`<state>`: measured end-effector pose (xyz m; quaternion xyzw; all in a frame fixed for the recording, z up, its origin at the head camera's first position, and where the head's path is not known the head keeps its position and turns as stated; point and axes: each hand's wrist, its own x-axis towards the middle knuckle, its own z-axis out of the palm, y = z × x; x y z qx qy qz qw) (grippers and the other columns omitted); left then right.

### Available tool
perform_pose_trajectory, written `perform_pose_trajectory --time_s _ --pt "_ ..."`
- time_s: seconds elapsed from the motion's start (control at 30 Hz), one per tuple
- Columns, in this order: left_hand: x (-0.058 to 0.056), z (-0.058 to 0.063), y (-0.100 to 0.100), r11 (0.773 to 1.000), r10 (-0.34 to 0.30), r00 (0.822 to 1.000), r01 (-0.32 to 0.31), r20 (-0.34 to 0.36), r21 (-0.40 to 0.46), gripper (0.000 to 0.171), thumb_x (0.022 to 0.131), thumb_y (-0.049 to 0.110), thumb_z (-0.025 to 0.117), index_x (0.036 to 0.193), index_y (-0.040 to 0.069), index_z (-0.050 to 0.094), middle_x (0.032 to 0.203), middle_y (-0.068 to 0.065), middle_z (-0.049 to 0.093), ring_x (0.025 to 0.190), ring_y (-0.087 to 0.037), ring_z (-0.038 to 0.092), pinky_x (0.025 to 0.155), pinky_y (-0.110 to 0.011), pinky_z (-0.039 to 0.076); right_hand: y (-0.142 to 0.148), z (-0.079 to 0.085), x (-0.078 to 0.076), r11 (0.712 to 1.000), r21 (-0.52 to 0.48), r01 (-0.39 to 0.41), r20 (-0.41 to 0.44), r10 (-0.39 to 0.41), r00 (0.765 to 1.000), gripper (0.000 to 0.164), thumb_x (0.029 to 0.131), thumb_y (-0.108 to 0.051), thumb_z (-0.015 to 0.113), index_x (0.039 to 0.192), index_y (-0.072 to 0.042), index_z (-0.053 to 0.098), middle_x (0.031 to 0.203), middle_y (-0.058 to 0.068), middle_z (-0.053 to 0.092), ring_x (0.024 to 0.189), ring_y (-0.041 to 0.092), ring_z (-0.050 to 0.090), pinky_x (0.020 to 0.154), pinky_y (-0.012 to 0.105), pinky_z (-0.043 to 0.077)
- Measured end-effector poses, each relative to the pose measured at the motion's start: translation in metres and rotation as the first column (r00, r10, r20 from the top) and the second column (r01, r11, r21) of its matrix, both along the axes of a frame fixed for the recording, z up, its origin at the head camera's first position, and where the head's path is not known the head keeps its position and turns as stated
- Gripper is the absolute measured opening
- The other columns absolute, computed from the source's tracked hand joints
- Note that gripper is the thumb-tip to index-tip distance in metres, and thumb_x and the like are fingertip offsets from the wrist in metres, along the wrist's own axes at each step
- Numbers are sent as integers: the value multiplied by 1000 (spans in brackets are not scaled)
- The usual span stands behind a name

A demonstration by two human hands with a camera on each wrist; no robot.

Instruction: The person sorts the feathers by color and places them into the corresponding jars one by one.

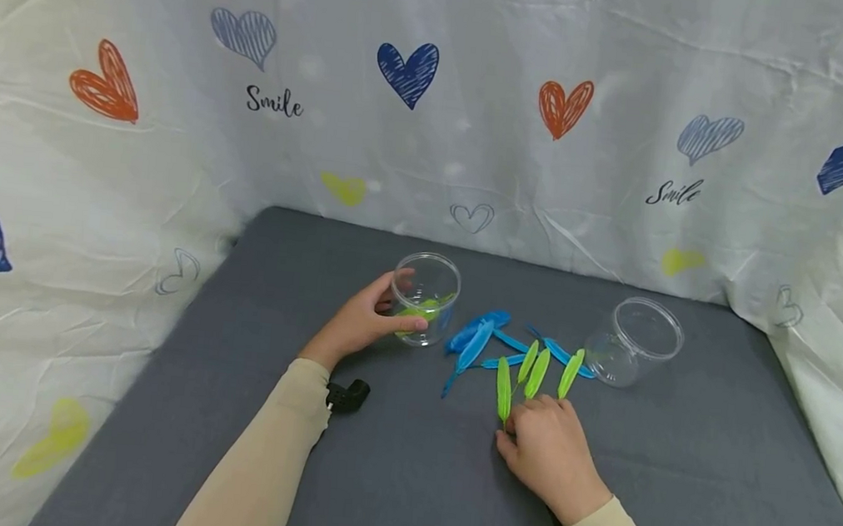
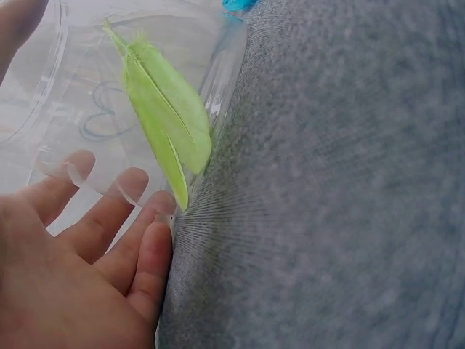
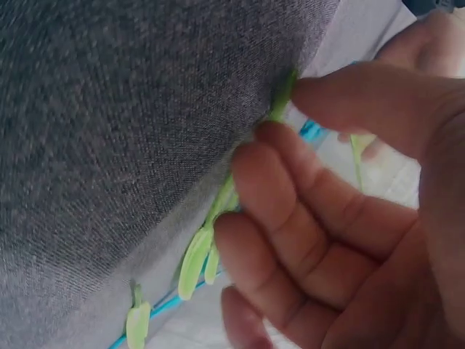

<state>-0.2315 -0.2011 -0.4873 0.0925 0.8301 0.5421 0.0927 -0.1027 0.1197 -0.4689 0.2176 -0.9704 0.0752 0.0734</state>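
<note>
My left hand (image 1: 363,325) holds a clear plastic cup (image 1: 424,297) from its left side, thumb across the front and fingers behind. Inside the cup lie green feathers (image 2: 167,109), seen through the wall in the left wrist view. My right hand (image 1: 551,454) is low over the table, its thumb and index finger at the quill end of the leftmost green feather (image 1: 504,387). In the right wrist view that feather (image 3: 282,98) shows between thumb and index finger, the other fingers curled. Several more green feathers (image 1: 537,373) lie just beyond the knuckles.
Several blue feathers (image 1: 476,343) lie loosely between the two cups, partly overlapping. A second clear cup (image 1: 633,344) stands at the right, tilted in this view. A dark grey cloth (image 1: 403,479) covers the table, and a white curtain (image 1: 479,118) printed with hearts hangs behind.
</note>
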Motion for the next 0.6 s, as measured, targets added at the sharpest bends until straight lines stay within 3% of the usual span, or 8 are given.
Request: perform_pose_trajectory --time_s 0.17,0.33,0.6 --pt "1 0 0 1000 -6 1000 6 6 4 100 84 63 88 167 40 36 169 3 45 155 -31 47 128 -60 41 3 -1 2 999 -4 32 -14 -32 999 60 83 -21 91 50 -26 41 54 -10 37 59 14 43 66 39 44" --pt "0 -2 -1 1000 -5 1000 5 10 30 100 84 64 88 166 41 38 167 5 47 154 -28 49 126 -59 43 4 -4 3 999 -22 39 -30 -39 999 54 83 -17 90 54 -26 45 54 -11 39 58 13 43 65 41 47" --pt "0 -2 -1 1000 3 1000 -4 7 27 100 83 65 88 166 41 39 166 4 48 154 -28 49 126 -60 43 2 -5 4 999 -9 34 -72 -35 997 49 79 -9 85 54 -24 46 55 -8 41 58 16 46 58 37 41"
